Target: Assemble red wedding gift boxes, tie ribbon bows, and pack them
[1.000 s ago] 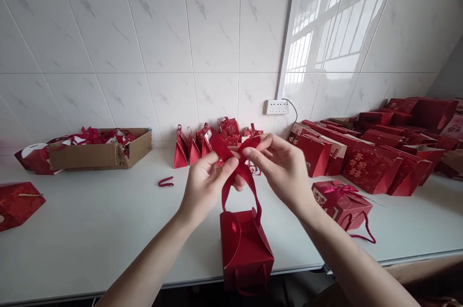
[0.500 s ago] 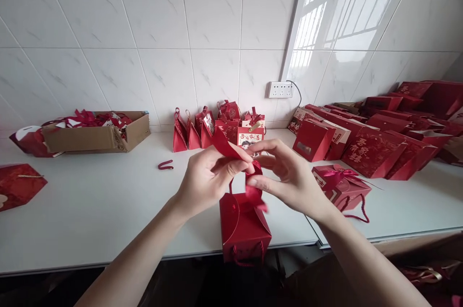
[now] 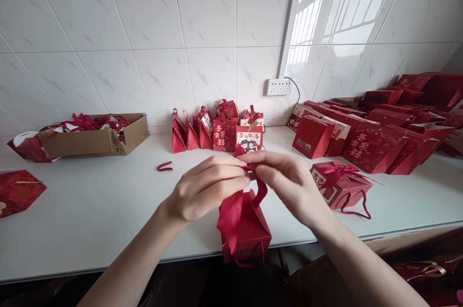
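Note:
A red ribbon (image 3: 231,215) is pinched between my two hands above a small red gift box (image 3: 249,232). My left hand (image 3: 208,188) has its fingers closed on the ribbon, with one wide end hanging down below it over the box's left side. The thumb and fingers of my right hand (image 3: 284,181) press together on the ribbon, and a curved piece of it drops to the box top. Exactly how the ribbon is looped between the fingertips is hidden. The box stands at the table's front edge, its twisted cord handle hanging at the front.
A cardboard box (image 3: 90,143) of ribbons and red pieces stands back left. Small finished-looking boxes (image 3: 224,135) line the wall. Many red bags (image 3: 374,145) crowd the right, with a bowed box (image 3: 340,184) before them. A cord loop (image 3: 165,166) lies left of centre.
The ribbon has been turned over; its wide end, raised above my left hand before, now hangs below it. My left fingers have rolled over the top, and both hands remain above the box.

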The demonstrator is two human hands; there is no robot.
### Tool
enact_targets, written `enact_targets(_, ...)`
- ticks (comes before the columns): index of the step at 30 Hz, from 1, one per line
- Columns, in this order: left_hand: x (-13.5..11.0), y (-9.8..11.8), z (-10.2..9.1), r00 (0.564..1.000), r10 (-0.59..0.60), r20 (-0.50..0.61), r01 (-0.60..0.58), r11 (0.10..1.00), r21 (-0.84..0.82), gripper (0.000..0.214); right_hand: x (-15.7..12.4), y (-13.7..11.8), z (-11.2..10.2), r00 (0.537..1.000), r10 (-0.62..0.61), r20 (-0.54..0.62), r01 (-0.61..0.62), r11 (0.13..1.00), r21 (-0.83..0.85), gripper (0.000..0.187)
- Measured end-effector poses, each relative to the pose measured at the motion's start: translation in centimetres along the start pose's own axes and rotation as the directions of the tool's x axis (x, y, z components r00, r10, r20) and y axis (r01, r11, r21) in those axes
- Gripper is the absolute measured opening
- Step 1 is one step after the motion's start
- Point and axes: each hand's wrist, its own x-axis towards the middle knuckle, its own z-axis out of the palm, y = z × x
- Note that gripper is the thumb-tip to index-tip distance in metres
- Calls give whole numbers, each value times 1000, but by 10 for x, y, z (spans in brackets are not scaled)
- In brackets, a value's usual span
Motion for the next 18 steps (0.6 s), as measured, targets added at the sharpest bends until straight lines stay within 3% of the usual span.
enact_targets(3, -4, 7, 6, 971, -226, -72, 215, 967, -136, 26, 11, 9, 3, 987, 48, -154, -11, 974, 228, 16)
enact_targets(5, -9, 14, 9, 862, -475, -175, 415, 862, -292, 26, 17, 16, 3, 956, 31, -293, 58, 955, 290, 10)
enact_targets(7, -17, 20, 11, 658, -712, -245, 542, 673, -503, 19, 17, 23, 1, 913, -5, -408, 148, 936, 319, 16)
enact_targets(9, -26, 26, 9, 409, -892, -192, 567, 414, -712, 8, 10, 28, -6, 874, -20, -486, 189, 934, 303, 22)
enact_targets(11, -37, 30, 4, 144, -987, -74, 543, 141, -828, 7, -3, 33, -17, 842, -5, -540, 160, 957, 241, 26)
enact_targets(13, -48, 35, -3, -84, -996, 6, 506, -47, -861, 14, -18, 39, -31, 816, 28, -577, 87, 982, 170, 27)
enact_targets(15, -61, 40, -10, -236, -971, 26, 486, -141, -862, 18, -35, 47, -46, 784, 47, -618, 3, 997, 80, 27)
enact_targets(18, -79, 48, -18, -390, -920, 43, 491, -247, -836, 16, -59, 55, -67, 735, 24, -678, -110, 990, -84, 27)
